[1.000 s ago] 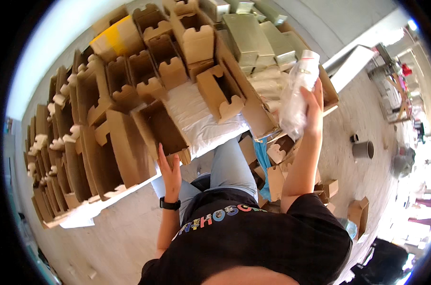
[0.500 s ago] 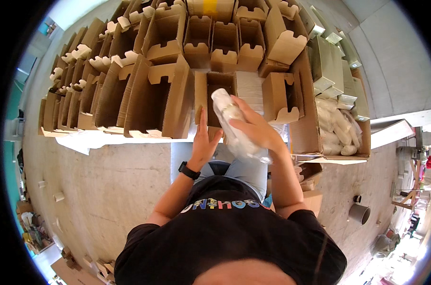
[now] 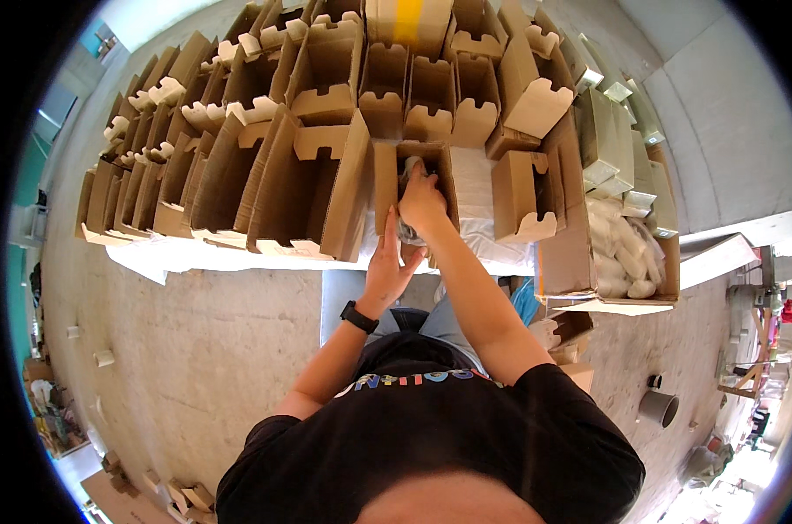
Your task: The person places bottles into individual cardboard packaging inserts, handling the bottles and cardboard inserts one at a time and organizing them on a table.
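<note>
An open brown cardboard box [image 3: 385, 179] stands at the near edge of the table, in front of me. Inside it lies a bundle wrapped in clear plastic [image 3: 406, 234], looking greyish in the shade. My right hand [image 3: 423, 203] reaches down into the box with its fingers on the bundle, partly covering it. At the box's near left corner, my left hand [image 3: 390, 269] lies against the cardboard, its fingers stretched out and the thumb apart. What the wrapping contains cannot be made out.
Rows of open cardboard boxes [image 3: 295, 183] fill the table's left and back. To the right, a large carton [image 3: 563, 262] holds white wrapped bundles [image 3: 621, 240] and pale flat boxes [image 3: 601, 140]. Another open box [image 3: 516, 196] stands nearer, beside white sheeting [image 3: 474, 188].
My right hand has lowered the plastic-wrapped bundle from above the box into it. My left hand has shifted slightly and stays by the box's near left corner. The view has moved a little.
</note>
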The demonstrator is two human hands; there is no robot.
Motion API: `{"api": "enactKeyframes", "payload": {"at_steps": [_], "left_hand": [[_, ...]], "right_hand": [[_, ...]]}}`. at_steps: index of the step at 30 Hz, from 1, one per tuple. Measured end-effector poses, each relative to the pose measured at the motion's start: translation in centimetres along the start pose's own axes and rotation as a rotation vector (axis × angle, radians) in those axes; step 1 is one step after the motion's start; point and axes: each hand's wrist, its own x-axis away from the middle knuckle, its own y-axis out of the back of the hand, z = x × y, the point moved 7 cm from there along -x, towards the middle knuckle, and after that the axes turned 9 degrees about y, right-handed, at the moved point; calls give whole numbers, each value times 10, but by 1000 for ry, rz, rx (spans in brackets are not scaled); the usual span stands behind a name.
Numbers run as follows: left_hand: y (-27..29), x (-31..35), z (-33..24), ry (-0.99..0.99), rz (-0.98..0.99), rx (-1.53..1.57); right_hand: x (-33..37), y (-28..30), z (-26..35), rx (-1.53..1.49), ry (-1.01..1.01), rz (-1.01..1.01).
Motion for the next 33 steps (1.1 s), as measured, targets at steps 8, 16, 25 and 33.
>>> {"api": "enactKeyframes", "payload": {"at_steps": [8,16,25,33], "left_hand": [[0,-2,-3,13,36,17],[4,-3,-9,9,24,102],[16,10,-7,111,202,392],[19,9,4,49,328,328]], "right_hand": [[-12,-48,-33,-85,18,80],[62,38,8,-106,487,-360],[110,59,-50,-497,508,-490],[114,58,-60,-485,536,-596]]}}
